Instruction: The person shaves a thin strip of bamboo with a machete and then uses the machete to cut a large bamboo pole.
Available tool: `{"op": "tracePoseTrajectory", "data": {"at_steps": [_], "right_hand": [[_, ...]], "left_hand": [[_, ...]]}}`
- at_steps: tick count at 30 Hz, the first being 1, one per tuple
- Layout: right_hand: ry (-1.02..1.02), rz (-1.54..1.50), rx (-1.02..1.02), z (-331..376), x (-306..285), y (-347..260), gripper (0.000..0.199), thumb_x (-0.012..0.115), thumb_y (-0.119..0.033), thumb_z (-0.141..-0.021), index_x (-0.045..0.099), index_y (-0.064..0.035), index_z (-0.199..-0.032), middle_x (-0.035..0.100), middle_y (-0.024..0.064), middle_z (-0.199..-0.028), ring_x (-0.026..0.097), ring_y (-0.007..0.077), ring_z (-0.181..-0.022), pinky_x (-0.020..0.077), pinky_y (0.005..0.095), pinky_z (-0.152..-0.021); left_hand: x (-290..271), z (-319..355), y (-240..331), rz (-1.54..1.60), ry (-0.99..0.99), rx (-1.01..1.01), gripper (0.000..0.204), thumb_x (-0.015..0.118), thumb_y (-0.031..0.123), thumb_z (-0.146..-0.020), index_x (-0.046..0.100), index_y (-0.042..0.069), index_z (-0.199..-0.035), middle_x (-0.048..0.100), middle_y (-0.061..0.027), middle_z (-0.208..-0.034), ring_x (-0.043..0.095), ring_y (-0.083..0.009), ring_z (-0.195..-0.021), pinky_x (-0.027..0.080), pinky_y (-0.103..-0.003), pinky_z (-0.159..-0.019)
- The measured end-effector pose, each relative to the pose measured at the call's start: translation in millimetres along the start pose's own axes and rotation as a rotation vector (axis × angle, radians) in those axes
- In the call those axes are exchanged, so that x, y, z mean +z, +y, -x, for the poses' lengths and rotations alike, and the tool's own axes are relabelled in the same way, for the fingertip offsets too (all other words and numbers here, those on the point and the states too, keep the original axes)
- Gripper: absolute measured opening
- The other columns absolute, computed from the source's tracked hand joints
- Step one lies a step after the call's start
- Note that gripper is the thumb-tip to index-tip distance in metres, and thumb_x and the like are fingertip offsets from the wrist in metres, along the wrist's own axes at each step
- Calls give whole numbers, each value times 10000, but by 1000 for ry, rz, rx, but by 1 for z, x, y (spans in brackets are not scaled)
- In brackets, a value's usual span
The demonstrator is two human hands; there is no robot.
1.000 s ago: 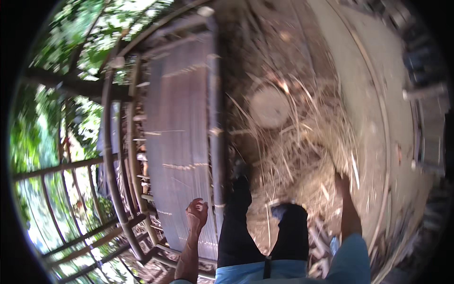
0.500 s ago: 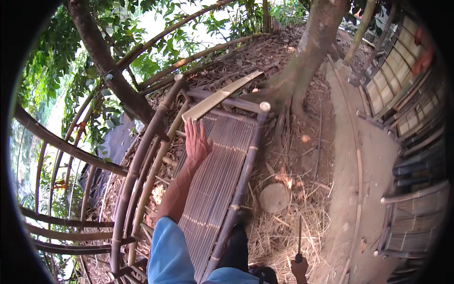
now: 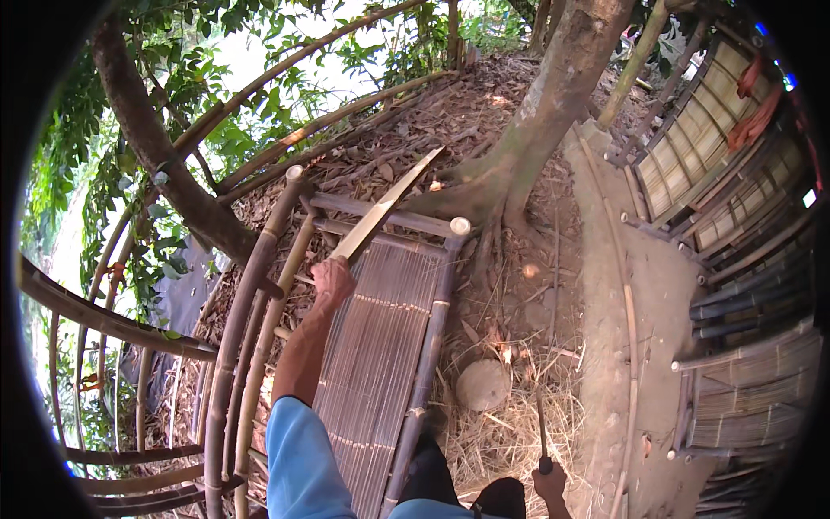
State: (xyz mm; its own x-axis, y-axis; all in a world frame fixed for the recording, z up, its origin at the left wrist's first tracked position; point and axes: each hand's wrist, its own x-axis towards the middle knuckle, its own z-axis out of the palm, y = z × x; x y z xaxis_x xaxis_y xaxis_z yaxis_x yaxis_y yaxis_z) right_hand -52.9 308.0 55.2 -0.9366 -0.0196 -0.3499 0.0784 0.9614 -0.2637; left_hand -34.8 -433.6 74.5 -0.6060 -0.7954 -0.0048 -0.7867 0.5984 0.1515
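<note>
- Now we see our left hand changed: half a second ago its fingers were stretched out at the end of the bamboo strip, and now they have curled in and clamped on it. The view has shifted as well, with bench and tree sitting further left.
- Nearest us, at the bottom edge right of centre, our right hand is wrapped firmly round the dark handle of a long knife, its thin blade pointing up the frame over the straw.
- Left of that we have the slatted bench, running from the lower middle up toward the centre, our left forearm along its left side.
- There's our strip, above the centre of the frame! Pale and long, it slants from our left fist toward the upper right, crossing above the bench's far end; whether it touches the frame there, we cannot tell.
- Right of the bench, below centre, we spot a round wooden block beside the straw.
- Further off, a tree trunk leans up through the top of the frame, roots spreading toward the bench.
- Far right, we get woven panels with orange cloth hanging at the upper right; green foliage fills the upper left.
</note>
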Motion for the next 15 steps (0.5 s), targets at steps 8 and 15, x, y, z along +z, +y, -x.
{"op": "tracePoseTrajectory", "data": {"at_steps": [8,15], "right_hand": [[-103,-221,-135,1,7,-65,368,775,-293,-722,650,18,-873,683,212,-807,679,379,-796,529,455,-737],[-425,-486,-331,18,0,-143,462,766,-364,-808,673,8,-1063,692,157,-836,680,313,-802,526,418,-762]], "left_hand": [[-131,143,22,366,-226,-106,469,732,438,-704,751,14,-903,726,-216,-798,730,-373,-810,566,-473,-768],[-252,368,4,556,-365,-495,446,788,361,-731,769,-26,-952,732,-149,-838,695,-253,-840,523,-387,-804]]}}
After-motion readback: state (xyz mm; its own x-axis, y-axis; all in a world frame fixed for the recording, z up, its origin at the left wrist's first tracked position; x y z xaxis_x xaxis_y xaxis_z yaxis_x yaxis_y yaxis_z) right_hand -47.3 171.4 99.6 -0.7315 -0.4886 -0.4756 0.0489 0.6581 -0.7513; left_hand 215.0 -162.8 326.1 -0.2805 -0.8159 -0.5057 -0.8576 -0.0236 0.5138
